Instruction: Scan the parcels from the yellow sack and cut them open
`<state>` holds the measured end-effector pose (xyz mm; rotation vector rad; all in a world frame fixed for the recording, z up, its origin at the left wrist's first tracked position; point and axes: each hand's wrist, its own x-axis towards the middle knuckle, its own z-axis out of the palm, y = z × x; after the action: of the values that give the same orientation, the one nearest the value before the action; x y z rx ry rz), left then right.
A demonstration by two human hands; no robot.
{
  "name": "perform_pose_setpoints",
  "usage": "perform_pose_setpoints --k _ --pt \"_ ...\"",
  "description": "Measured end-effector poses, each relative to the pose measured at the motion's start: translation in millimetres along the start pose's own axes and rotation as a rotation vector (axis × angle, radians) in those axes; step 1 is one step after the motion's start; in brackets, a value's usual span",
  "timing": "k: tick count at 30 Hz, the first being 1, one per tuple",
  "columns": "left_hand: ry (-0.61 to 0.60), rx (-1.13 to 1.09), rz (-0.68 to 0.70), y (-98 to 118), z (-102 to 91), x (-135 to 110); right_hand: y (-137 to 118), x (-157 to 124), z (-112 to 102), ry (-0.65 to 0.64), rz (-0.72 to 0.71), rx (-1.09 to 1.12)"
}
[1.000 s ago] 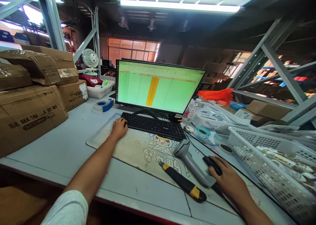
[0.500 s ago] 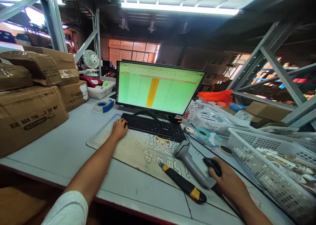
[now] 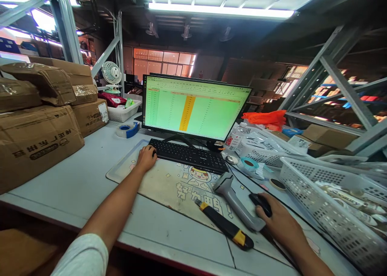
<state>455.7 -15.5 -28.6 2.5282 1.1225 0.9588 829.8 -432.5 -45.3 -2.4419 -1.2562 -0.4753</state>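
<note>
Essentially nothing has shifted since the earlier view: the right hand (image 3: pixel 281 223) still grasps one black mouse (image 3: pixel 261 204), while the left hand (image 3: pixel 146 158) rests at one keyboard's (image 3: pixel 189 155) edge, fingers loosely bent, gripping nothing. One barcode scanner (image 3: pixel 232 199) and one utility knife (image 3: pixel 225 226) lie between them on the desk mat (image 3: pixel 169 183).

The person wears a white short-sleeved T-shirt, its soft fabric sleeve (image 3: pixel 81 256) showing at the lower edge of the head view. Below its hem, the slim left forearm (image 3: pixel 113 213), left hand (image 3: pixel 146 158) and right hand (image 3: pixel 279 224) are bare.
</note>
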Motion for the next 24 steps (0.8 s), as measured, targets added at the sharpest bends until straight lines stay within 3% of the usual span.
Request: perform_pose_setpoints --k 3,9,16,24 --pt "0.002 0.004 0.001 -1 1.2 0 1 0 1 -0.009 -0.029 -0.009" --pt "0.009 0.029 -0.009 -2 2.4 2 -4 -1 -2 -0.005 0.063 0.013" --pt "0.011 0.025 0.018 2 -1.9 -2 -27 -10 -16 0.062 0.102 -0.002" --pt "0.028 0.100 0.060 -15 12.9 5 -39 -14 -25 0.029 0.130 -0.013"
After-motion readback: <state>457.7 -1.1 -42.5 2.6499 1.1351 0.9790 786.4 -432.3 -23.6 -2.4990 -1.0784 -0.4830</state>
